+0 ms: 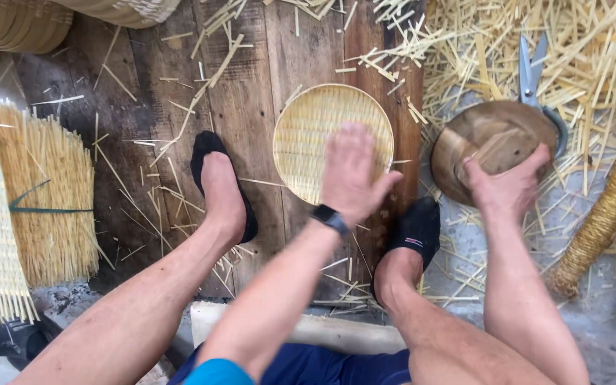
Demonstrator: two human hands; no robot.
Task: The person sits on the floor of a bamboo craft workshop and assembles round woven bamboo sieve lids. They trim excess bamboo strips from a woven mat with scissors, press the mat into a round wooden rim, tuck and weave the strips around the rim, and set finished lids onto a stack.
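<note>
Two risks: my left hand (351, 175) hovers open over the woven tray (308, 135), and my right hand (509, 187), gripping the wooden mould (490, 142), could slip toward the scissors (532, 71) just beyond.

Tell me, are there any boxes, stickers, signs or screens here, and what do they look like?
Smartwatch: on the left wrist, a small dark rectangle on a black band; its screen is dark.
Sock tag: on the black sock beside the left hand, a tiny red and white strip.
No boxes or signs.

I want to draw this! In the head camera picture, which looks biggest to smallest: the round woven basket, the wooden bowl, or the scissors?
1. Round woven basket, the widest, though the left hand hides part of it.
2. Wooden bowl, a bit smaller, held by the right hand.
3. Scissors, the smallest, partly hidden behind the bowl.
</note>
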